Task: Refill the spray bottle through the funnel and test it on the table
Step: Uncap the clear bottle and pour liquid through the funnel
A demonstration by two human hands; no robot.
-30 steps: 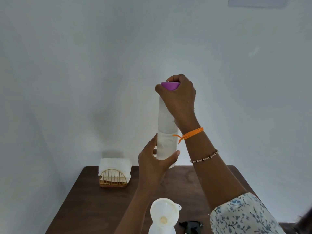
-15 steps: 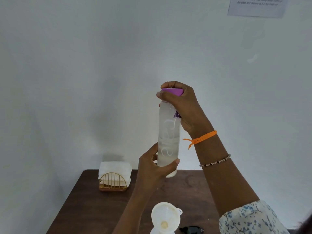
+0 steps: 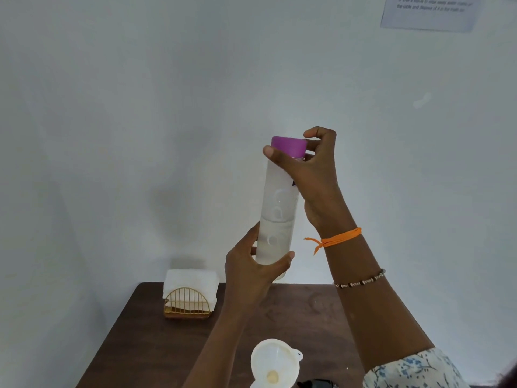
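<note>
We hold a frosted water bottle (image 3: 275, 217) upright above the brown table (image 3: 156, 345): our left hand (image 3: 253, 271) wraps its base, our right hand (image 3: 310, 175) pinches the purple cap (image 3: 288, 146). Below, a white funnel (image 3: 275, 362) sits near a napkin holder (image 3: 188, 301).

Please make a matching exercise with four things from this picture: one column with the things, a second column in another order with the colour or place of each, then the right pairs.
Things:
1. bottle cap
2. funnel
3. napkin holder
4. wrist string

Descriptions:
A. orange, tied on the right arm
B. purple, gripped by the right hand
C. gold wire, at the table's far left
D. white, at the near edge of the view

Pairs: 1-B, 2-D, 3-C, 4-A
</note>
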